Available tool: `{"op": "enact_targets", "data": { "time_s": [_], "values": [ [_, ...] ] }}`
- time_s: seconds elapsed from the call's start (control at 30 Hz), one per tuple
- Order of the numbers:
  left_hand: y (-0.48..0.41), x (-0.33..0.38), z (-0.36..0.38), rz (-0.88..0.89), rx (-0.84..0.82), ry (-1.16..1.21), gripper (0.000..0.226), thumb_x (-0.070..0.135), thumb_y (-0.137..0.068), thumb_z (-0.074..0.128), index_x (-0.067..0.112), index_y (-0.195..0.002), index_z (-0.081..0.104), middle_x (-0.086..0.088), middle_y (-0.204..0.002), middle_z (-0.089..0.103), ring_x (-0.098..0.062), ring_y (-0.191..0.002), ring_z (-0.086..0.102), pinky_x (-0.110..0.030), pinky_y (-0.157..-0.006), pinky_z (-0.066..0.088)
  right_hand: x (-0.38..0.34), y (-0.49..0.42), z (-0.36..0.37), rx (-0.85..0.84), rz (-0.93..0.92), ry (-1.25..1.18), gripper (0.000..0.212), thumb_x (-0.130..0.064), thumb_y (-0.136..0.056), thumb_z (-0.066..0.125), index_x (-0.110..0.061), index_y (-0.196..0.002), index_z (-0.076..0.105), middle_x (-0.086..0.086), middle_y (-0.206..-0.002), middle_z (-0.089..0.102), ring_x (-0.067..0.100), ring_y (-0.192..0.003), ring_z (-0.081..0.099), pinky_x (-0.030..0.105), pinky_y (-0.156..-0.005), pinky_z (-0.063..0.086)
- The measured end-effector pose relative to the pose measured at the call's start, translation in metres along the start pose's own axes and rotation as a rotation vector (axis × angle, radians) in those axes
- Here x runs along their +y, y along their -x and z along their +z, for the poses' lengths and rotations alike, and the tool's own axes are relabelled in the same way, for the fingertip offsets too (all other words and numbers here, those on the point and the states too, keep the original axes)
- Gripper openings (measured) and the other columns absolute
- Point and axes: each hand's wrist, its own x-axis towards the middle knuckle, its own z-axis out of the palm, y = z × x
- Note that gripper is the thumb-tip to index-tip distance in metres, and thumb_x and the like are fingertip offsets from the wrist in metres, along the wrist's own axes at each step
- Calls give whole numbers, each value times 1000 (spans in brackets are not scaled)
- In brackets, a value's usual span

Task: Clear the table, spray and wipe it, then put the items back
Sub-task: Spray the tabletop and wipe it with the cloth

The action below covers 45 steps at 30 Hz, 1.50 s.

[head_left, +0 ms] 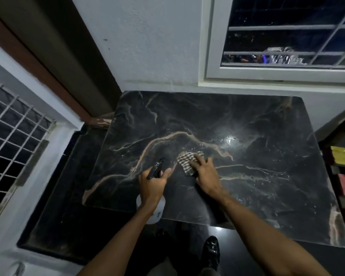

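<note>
- Wiping: right hand (204, 174), fingers spread flat, presses soft, limp cloth (188, 162) onto slick wet surface (267, 176).
- Left hand (152, 185) closed around light spray bottle (157, 211), best held at its neck.

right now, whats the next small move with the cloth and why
Probably sweep the cloth right across the table: the right hand presses it flat near the middle, droplets glisten further right, and the left hand holds the spray bottle clear.
</note>
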Motion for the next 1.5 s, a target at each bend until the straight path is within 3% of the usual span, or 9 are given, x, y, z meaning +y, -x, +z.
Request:
{"op": "enact_targets", "data": {
  "time_s": [0.13, 0.3, 0.47, 0.6, 0.77, 0.97, 1.1, 1.4, 1.5],
  "values": [
    [-34, -11, -23, 14, 49, 11, 50, 28, -86, 83, 6, -52, 54, -3, -47, 55, -20, -50, 57, -30, -55, 45, 9, -39, -11, 189, 441, -91, 57, -9, -82, 53, -12, -139, 50, 16, -157, 29, 42, -126, 35, 43, -111, 33],
    [-80, -27, -52, 3, 89, 79, 49, 29, -86, 83, 6, -53, 55, -1, -47, 55, -21, -50, 56, -31, -55, 47, -79, -54, 37, 11, -49, 17, 76, -2, -75, 55, -18, -148, 41, 8, -162, 24, 34, -123, 36, 43, -110, 39],
    [-123, -46, -93, -15, 133, 124, 46, 28, -85, 83, 23, -51, 54, 13, -48, 58, -6, -51, 59, -15, -52, 43, -125, -105, 53, 83, 266, -59, 79, 1, -71, 51, -15, -147, 39, 15, -161, 21, 42, -121, 36, 50, -110, 36],
    [-144, -66, -124, -68, 153, 135, 38, 35, -86, 82, 18, -58, 62, 6, -53, 62, -10, -56, 64, -23, -56, 47, -182, -106, 95, -97, -289, 81, 65, -16, -83, 53, -14, -147, 40, 15, -159, 27, 40, -118, 43, 50, -105, 43],
    [-174, -92, -167, -68, 200, 177, 32, 34, -87, 81, 18, -63, 67, 4, -61, 70, -12, -61, 69, -32, -61, 57, -211, -183, 83, 8, 150, 13, 68, -5, -76, 58, -13, -142, 46, 15, -158, 27, 44, -120, 39, 48, -109, 38],
    [-183, -103, -190, -55, 195, 232, 16, 34, -91, 78, 27, -77, 75, 12, -77, 76, -2, -76, 72, -23, -72, 56, -251, -146, 118, -156, -516, 137, 70, -16, -79, 66, -15, -146, 45, 13, -158, 34, 36, -111, 47, 45, -97, 47],
    [-183, -101, -189, -28, 86, 276, 28, 35, -96, 71, 15, -77, 67, -1, -70, 69, -17, -68, 66, -26, -66, 50, -224, -172, 97, -8, -5, -15, 69, -3, -77, 57, -19, -144, 47, 8, -160, 29, 39, -119, 40, 46, -108, 41],
    [-160, -66, -138, 117, -102, 322, 28, 45, -87, 76, 26, -77, 59, 13, -65, 61, -5, -64, 58, -22, -68, 49, -119, -116, 44, 128, 346, -13, 75, 2, -71, 56, -18, -143, 47, 11, -160, 29, 42, -118, 40, 45, -108, 39],
    [-145, -49, -109, 188, -155, 344, 28, 41, -87, 74, 23, -74, 58, 10, -66, 61, -7, -64, 60, -24, -68, 49, -120, -84, 52, 13, 123, 26, 80, 2, -73, 53, -21, -148, 40, 5, -163, 20, 36, -122, 37, 44, -109, 40]
  ]
}}
